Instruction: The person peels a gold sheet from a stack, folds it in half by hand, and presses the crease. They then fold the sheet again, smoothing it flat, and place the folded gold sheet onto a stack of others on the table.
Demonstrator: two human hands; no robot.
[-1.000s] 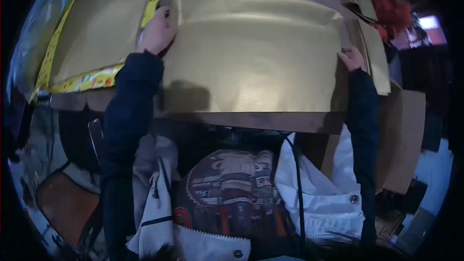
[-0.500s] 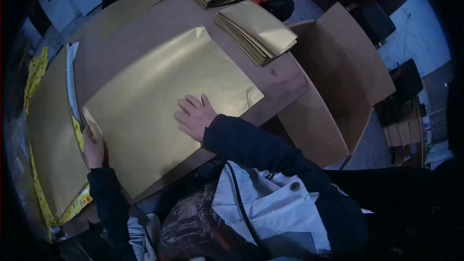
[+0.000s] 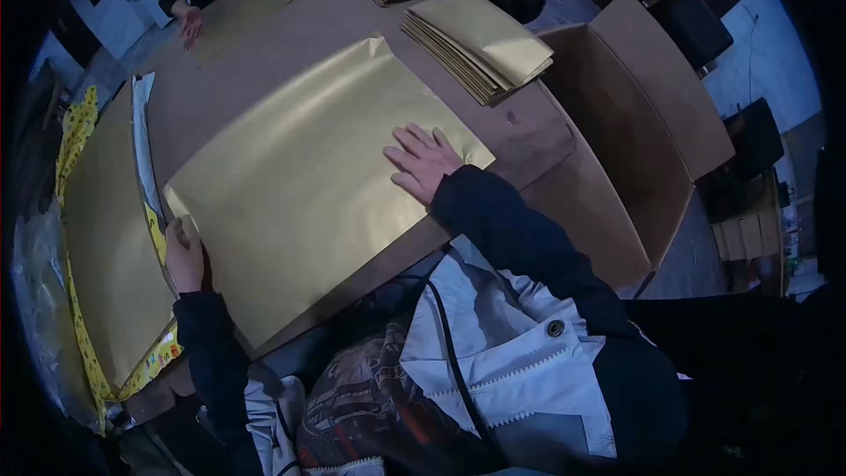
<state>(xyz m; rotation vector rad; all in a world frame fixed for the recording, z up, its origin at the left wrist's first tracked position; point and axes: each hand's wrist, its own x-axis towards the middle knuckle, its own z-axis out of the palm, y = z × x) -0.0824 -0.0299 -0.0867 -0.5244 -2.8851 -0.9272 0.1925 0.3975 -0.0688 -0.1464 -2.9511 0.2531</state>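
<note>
left hand (image 3: 183, 254): at the left corner of the gold sheet (image 3: 300, 176), fingers bent; cannot tell whether they grip it.
right hand (image 3: 425, 160): palm down, fingers spread on the sheet, grasping nothing.
gold sheet: spread on the surface (image 3: 539, 139), under the right hand and reaching across to the left.
step in hand: seemingly smoothing the sheet flat.
next move: probably calls for a steady left hand and even pressure from the right palm.
folded stack (image 3: 489, 35): just beyond the right hand.
change: the right hand is closer to the sheet's right corner than half a second ago; the co-worker's hands (image 3: 190, 28), together then, are apart now.
</note>
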